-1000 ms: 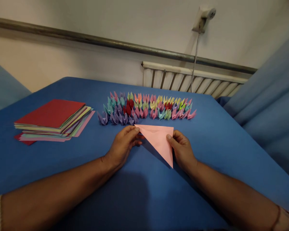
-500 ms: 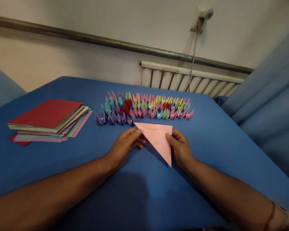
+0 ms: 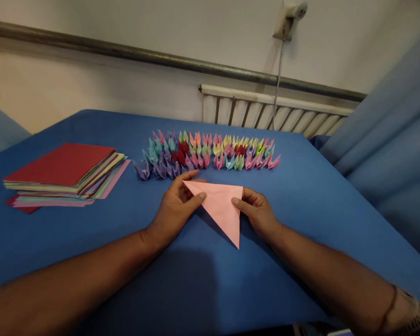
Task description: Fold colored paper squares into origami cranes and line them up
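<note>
Between my hands, just above the blue table surface, is a pink sheet of origami paper (image 3: 221, 205) folded into a triangle, one point towards me and another to the left. My left hand (image 3: 175, 200) grips its left corner, thumb on top and fingers behind. At the right edge, my right hand (image 3: 257, 212) pinches the paper between thumb and fingers; those fingertips are partly hidden behind it. Beyond the paper stand rows of folded paper cranes (image 3: 203, 156) in purple, teal, red, pink, yellow and green.
A stack of coloured paper sheets (image 3: 61, 165), red on top, lies to the left on the blue table (image 3: 112, 256). Behind the table are a white radiator (image 3: 259, 100), a metal pipe (image 3: 154, 56) and a wall socket with a cord (image 3: 289, 23). A blue curtain (image 3: 388, 121) hangs at the right.
The pink paper has shifted slightly left and towards me. My left hand has moved from just touching its edge to gripping the left corner, fingers now behind it. The right hand still pinches it.
</note>
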`<state>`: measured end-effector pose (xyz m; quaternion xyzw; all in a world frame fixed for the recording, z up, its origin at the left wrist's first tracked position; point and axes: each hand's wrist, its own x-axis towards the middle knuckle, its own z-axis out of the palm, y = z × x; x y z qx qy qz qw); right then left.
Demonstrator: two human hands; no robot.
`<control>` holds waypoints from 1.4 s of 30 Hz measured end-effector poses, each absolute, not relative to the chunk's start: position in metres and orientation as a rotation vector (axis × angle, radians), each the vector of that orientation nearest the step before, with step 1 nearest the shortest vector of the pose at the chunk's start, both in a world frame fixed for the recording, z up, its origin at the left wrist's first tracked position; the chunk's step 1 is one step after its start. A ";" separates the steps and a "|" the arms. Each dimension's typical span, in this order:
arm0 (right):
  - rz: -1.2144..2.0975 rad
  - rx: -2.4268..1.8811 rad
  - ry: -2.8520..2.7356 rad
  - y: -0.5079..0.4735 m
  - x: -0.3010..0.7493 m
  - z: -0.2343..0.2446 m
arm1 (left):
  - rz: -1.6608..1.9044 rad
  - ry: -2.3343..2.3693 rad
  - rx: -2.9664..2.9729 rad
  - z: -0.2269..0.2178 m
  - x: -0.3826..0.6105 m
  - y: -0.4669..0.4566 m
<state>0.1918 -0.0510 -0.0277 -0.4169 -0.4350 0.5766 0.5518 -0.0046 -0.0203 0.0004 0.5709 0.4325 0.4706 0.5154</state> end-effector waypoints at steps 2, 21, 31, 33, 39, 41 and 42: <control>1.371 -0.992 -1.044 -0.050 0.194 -0.027 | 1.222 1.068 1.592 0.004 -0.008 -0.020; 1.536 -0.981 -0.901 -0.044 0.203 -0.027 | 0.827 1.009 1.435 0.004 -0.004 -0.025; 1.318 -0.824 -1.042 -0.039 0.204 -0.025 | 0.853 0.848 0.927 0.002 0.001 -0.023; 1.284 -0.861 -1.045 -0.041 0.203 -0.025 | 0.836 0.818 0.904 0.002 0.001 -0.024; 1.360 -1.052 -0.954 -0.035 0.212 -0.029 | 0.901 0.969 1.071 0.001 0.000 -0.023; 1.387 -1.077 -0.992 -0.032 0.216 -0.030 | 0.877 1.042 1.161 -0.002 -0.001 -0.022; 1.395 -1.092 -1.021 -0.032 0.217 -0.030 | 0.867 1.077 1.215 -0.003 -0.001 -0.021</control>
